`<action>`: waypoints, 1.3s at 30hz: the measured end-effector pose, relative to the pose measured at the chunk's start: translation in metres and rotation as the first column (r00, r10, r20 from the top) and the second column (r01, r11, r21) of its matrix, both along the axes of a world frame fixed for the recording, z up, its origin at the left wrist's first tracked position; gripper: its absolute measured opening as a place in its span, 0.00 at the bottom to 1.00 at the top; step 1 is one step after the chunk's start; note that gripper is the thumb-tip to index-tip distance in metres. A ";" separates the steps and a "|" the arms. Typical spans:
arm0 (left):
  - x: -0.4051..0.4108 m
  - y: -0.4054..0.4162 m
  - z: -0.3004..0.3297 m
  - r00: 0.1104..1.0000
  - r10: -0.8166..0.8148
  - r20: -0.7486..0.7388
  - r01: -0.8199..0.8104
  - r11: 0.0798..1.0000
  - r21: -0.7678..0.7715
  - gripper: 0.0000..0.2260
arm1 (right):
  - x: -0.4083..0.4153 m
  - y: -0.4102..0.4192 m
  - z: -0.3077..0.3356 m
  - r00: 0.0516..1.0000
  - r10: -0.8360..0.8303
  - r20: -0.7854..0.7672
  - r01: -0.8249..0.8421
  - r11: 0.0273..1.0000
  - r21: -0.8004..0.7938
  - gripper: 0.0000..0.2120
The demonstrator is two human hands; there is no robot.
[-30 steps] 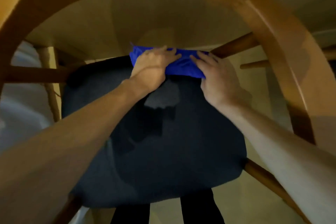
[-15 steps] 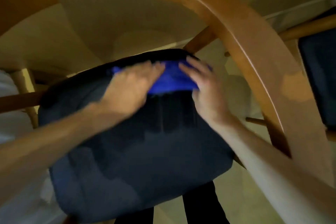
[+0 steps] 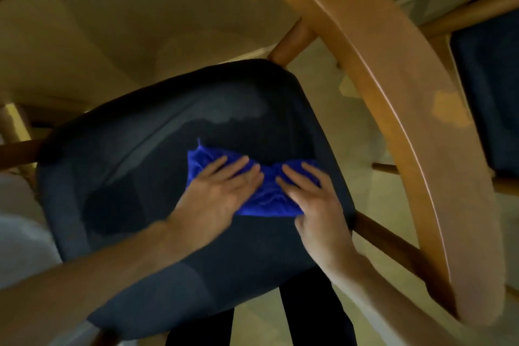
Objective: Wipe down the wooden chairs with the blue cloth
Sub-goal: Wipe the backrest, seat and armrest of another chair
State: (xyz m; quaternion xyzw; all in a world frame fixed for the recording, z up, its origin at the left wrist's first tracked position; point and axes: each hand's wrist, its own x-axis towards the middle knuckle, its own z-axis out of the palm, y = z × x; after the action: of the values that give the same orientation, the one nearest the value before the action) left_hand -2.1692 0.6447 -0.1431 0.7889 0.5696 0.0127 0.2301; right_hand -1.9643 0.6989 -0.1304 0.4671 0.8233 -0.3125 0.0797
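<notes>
Grip released, left hand (image 3: 222,191) and right hand (image 3: 314,199) pressing flat on blue cloth (image 3: 266,199), dark chair seat (image 3: 134,177) beneath

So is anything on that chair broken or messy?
Nothing looks broken. The dark seat cushion has lighter and darker patches, perhaps damp streaks from wiping. The curved wooden backrest has a paler blotch, possibly worn finish or just light. Both hands, left hand and right hand, press the blue cloth flat.
</notes>
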 end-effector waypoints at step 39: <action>-0.020 0.162 -0.007 0.923 0.313 -0.225 -0.322 0.947 -0.004 0.26 | -0.067 0.139 -0.040 0.909 -0.371 -0.189 0.403 0.899 0.173 0.22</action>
State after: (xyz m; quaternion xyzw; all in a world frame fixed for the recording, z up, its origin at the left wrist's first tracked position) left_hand -2.1888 0.8067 -0.1506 0.6781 0.7119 -0.0498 0.1759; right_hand -2.0313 0.8383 -0.1708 0.6023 0.7455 -0.2689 -0.0959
